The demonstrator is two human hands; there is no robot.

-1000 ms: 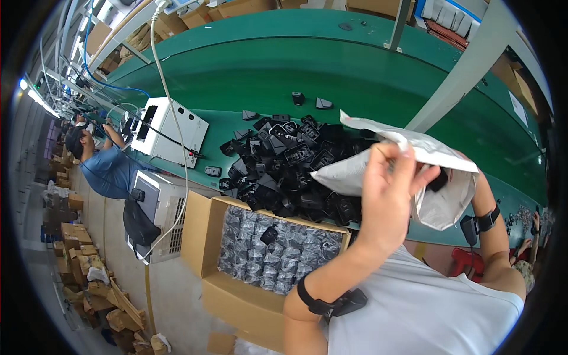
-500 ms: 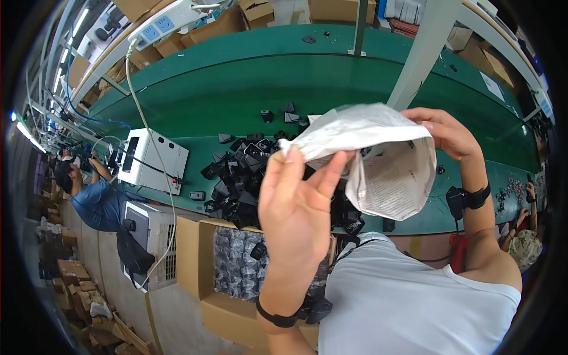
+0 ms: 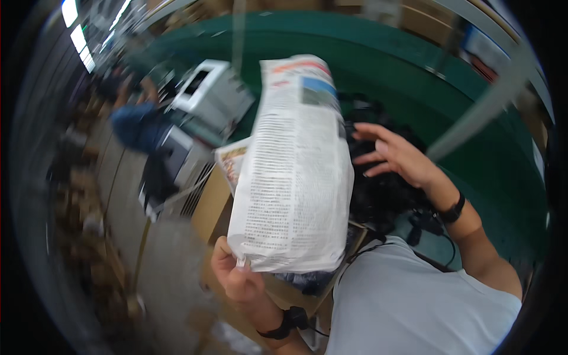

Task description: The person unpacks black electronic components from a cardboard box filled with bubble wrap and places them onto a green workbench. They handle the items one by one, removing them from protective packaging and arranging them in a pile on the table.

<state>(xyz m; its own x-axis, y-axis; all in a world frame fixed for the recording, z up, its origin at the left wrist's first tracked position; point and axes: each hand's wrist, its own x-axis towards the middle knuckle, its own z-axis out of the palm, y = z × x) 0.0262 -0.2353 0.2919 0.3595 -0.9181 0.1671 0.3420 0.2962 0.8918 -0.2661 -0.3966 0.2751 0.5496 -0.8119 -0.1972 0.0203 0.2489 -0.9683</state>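
Observation:
A folded sheet of newspaper (image 3: 290, 171) hangs over the cardboard box (image 3: 210, 207), printed side facing up. My left hand (image 3: 236, 275) pinches its lower left corner between thumb and fingers. Close to the paper's right edge is my right hand (image 3: 393, 157), fingers spread, apparently holding nothing. Beneath and beyond that hand lies a heap of small black plastic parts (image 3: 378, 195), blurred and partly hidden by the newspaper. Dark bagged items (image 3: 305, 281) show in the box below the sheet.
A white machine (image 3: 216, 97) stands on the green workbench (image 3: 461, 157) at the left. Beyond it a person in a blue shirt (image 3: 139, 124) works. A pale metal post (image 3: 485, 106) rises at the right. Cartons (image 3: 89, 207) lie along the floor at far left.
The newspaper has gone from bunched over the bench to spread out, further left and over the box. My right hand has come off it. The head view has turned left.

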